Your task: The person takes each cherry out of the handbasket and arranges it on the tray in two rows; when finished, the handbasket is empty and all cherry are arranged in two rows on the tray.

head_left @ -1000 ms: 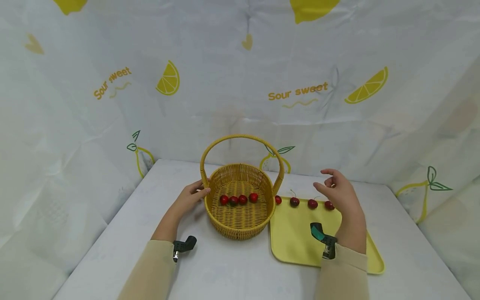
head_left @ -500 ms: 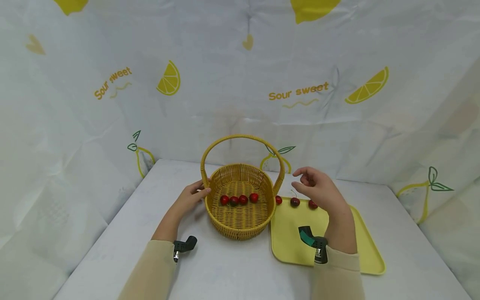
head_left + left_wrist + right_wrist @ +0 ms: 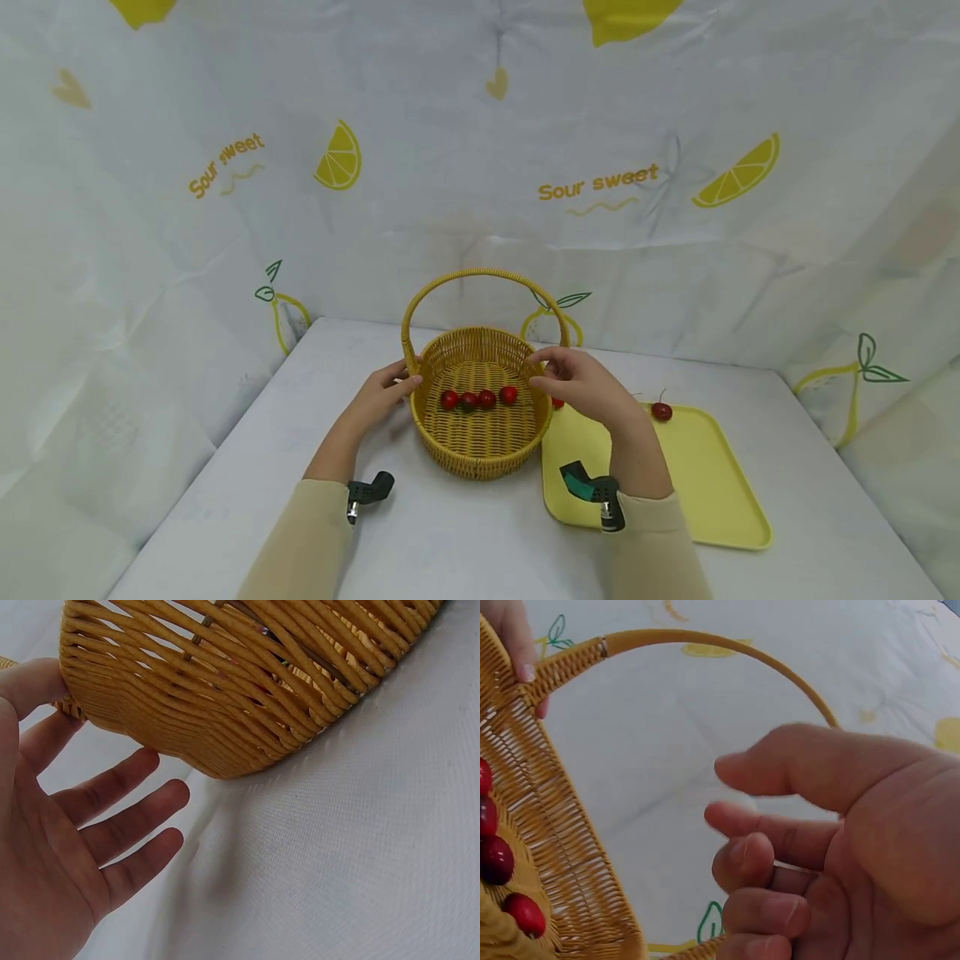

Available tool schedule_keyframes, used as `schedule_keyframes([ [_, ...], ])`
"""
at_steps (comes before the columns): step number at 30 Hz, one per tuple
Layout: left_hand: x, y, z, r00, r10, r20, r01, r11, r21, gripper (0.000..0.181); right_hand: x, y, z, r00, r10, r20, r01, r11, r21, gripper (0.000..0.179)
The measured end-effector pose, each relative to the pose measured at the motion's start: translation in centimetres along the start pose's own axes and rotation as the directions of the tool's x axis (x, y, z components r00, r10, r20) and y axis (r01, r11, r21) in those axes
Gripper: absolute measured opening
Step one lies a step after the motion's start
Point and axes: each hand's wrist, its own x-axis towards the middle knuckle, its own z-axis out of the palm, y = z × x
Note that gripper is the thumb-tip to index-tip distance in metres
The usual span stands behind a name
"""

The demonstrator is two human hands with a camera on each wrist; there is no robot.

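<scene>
A round yellow wicker basket (image 3: 480, 462) with a tall arched handle stands upright on the table. Inside, several dark red cherries (image 3: 487, 400) lie in a row across its floor. My left hand (image 3: 381, 395) grips the basket's left rim at the foot of the handle, thumb and index finger on it; in the left wrist view the other fingers (image 3: 135, 821) spread free below the wicker. Over the basket's right rim is my right hand (image 3: 588, 387), fingers loosely bent. The right wrist view shows a gap between its thumb and index finger, with nothing held.
Right of the basket lies a yellow tray (image 3: 720, 500), its left edge close to the wicker. A stemmed cherry (image 3: 662, 411) sits at its back edge; another cherry (image 3: 557, 403) shows beside the basket, partly covered by my right hand. A lemon-print cloth (image 3: 450, 217) hangs behind.
My right hand has moved left from above the tray to the basket's right rim, uncovering the rightmost cherry. My left hand and the basket have stayed put.
</scene>
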Motion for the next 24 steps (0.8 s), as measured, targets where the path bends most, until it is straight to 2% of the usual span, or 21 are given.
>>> schedule_keyframes([
  [3,0.0,0.2,0.0,1.000,-0.002,-0.003,0.002,1.000,-0.004,0.056,1.0,0.1,1.7,0.995,0.103,-0.013,-0.103,0.994,-0.039,0.040],
  [6,-0.1,0.2,0.1,1.000,0.003,-0.003,-0.003,1.000,-0.001,0.055,2.0,0.5,3.5,0.979,0.202,-0.027,-0.203,0.978,-0.047,0.049],
  [11,0.0,-0.1,0.1,1.000,0.012,0.003,-0.012,1.000,0.001,0.056,3.2,1.4,6.3,0.951,0.300,-0.073,-0.303,0.952,-0.039,0.061],
  [15,0.2,-0.1,0.1,1.000,0.010,0.009,-0.010,1.000,-0.005,0.055,3.8,1.5,7.6,0.940,0.308,-0.143,-0.325,0.939,-0.115,0.057],
  [18,0.2,0.0,0.2,1.000,0.000,0.005,0.000,1.000,-0.001,0.053,4.1,1.6,8.2,0.940,0.276,-0.200,-0.320,0.915,-0.244,0.035],
  [20,0.2,0.0,0.2,1.000,-0.006,0.003,0.006,1.000,0.002,0.053,4.4,1.6,8.6,0.939,0.254,-0.231,-0.321,0.889,-0.328,0.023],
  [24,0.2,-0.1,0.3,1.000,0.000,0.003,0.000,1.000,0.002,0.053,4.6,1.7,9.4,0.938,0.238,-0.251,-0.326,0.849,-0.417,0.029],
])
